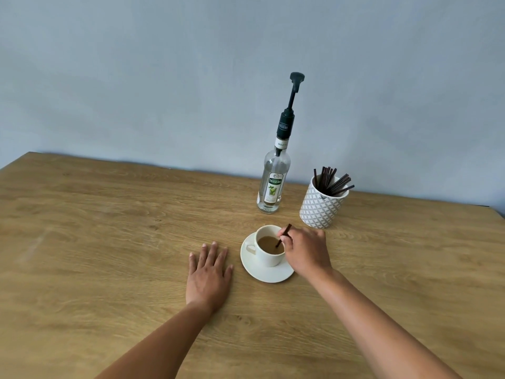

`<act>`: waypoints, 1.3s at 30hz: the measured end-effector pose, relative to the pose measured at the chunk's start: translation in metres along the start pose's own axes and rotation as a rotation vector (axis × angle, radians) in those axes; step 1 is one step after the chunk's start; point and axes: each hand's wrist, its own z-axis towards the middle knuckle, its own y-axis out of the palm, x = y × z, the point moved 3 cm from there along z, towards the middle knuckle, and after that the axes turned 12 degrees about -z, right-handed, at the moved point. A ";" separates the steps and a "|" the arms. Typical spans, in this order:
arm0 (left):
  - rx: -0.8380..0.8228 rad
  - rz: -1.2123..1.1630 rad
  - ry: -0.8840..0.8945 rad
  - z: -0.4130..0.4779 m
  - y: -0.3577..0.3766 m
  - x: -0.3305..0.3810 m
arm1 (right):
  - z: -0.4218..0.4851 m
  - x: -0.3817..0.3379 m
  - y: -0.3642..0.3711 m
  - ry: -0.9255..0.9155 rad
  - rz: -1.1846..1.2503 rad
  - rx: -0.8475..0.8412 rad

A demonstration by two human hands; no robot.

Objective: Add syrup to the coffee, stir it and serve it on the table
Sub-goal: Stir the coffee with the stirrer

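A white cup (266,255) holding light brown coffee (269,243) stands on a white saucer (262,274) on the wooden table (109,228). My right hand (306,251) pinches a thin dark stirrer (284,235) whose lower end dips into the coffee. My left hand (209,274) lies flat on the table just left of the saucer, fingers spread, holding nothing. Behind the cup stands a clear syrup bottle (272,184) with a tall black pump (292,105), its plunger raised.
A white and grey patterned pot (321,209) with several dark stirrers (332,180) stands right of the bottle. A pale blue wall runs along the table's far edge. The table's right corner shows at the far right.
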 end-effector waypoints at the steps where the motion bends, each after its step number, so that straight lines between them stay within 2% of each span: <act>1: 0.001 0.005 0.000 0.000 0.000 0.000 | -0.001 0.000 -0.001 -0.001 0.007 -0.005; 6: -0.021 0.012 0.002 0.000 -0.001 0.001 | -0.002 -0.008 0.005 0.052 0.110 -0.083; 12: -0.027 0.016 0.014 0.000 0.000 -0.001 | -0.010 -0.008 -0.001 0.097 -0.039 -0.020; 14: -0.031 0.018 0.019 0.001 0.001 -0.002 | -0.015 -0.009 -0.002 0.120 -0.005 0.002; 19: -0.029 0.009 0.031 0.002 0.004 -0.003 | -0.016 -0.013 0.005 0.168 0.154 -0.097; 24: -0.029 0.012 0.053 0.001 0.005 -0.003 | -0.018 -0.006 0.001 0.204 0.045 -0.043; 28: -0.039 0.015 0.061 0.001 0.007 -0.003 | -0.024 -0.002 -0.005 0.253 0.222 -0.019; 32: -0.057 0.019 0.074 -0.003 0.010 0.002 | -0.034 0.005 -0.018 0.307 0.349 0.133; 37: -0.083 0.011 0.089 -0.015 0.015 0.013 | -0.046 0.008 -0.022 0.337 0.324 0.056; 39: -0.098 0.014 0.090 -0.019 0.015 0.017 | -0.049 0.010 -0.027 0.360 0.370 0.086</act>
